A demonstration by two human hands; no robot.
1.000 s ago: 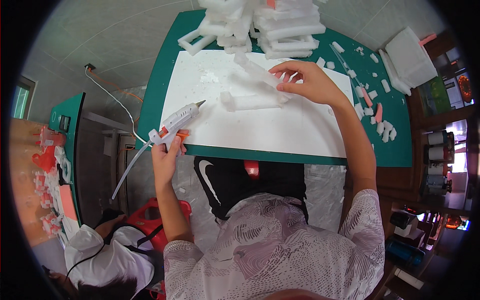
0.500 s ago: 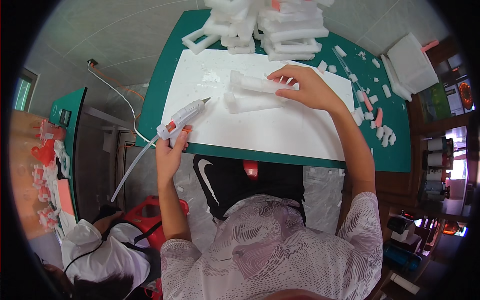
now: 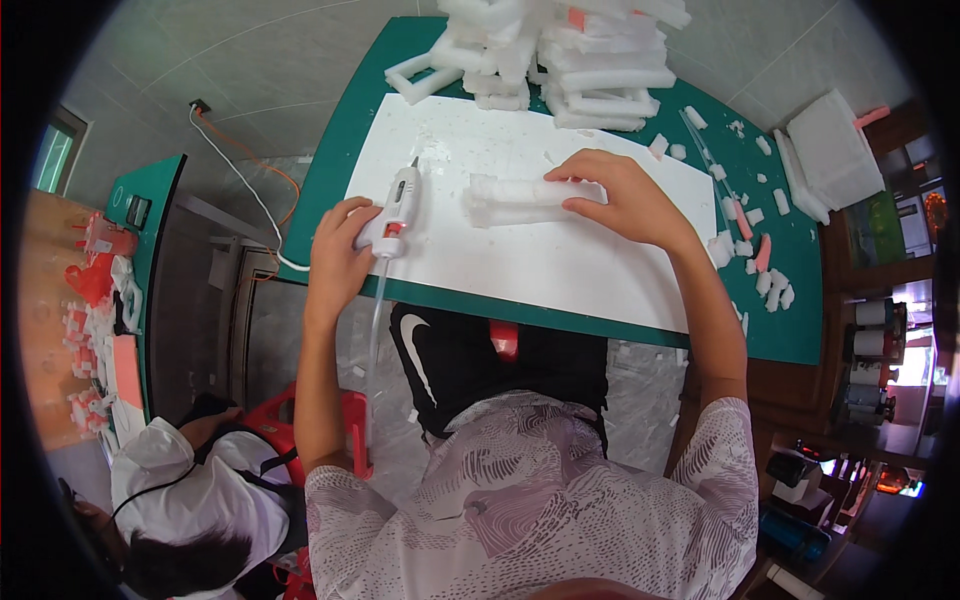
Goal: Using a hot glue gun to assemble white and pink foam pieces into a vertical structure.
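A white hot glue gun (image 3: 396, 213) is over the left part of a white board (image 3: 450, 280), its nozzle pointing to the far side. A clear glue stick trails from its rear past the table's near edge. My left hand (image 3: 342, 250) is closed at the gun's handle, fingers and thumb on either side. My right hand (image 3: 620, 198) grips the right end of a white foam piece (image 3: 515, 200), made of two strips lying close together on the board. Its thumb is on the near side, its fingers over the far side.
Stacks of white foam frames (image 3: 600, 75) stand at the back of the green table (image 3: 350, 120). Foam scraps and pink bits (image 3: 763, 252) lie at the right, beside thick foam sheets (image 3: 835, 150). A white cord (image 3: 250, 185) runs from the wall. Another person (image 3: 215, 485) sits lower left.
The glue gun has swung from slanting right to pointing away, and my left hand has moved forward onto the board. The two foam strips, spread apart before, now lie together under my right hand.
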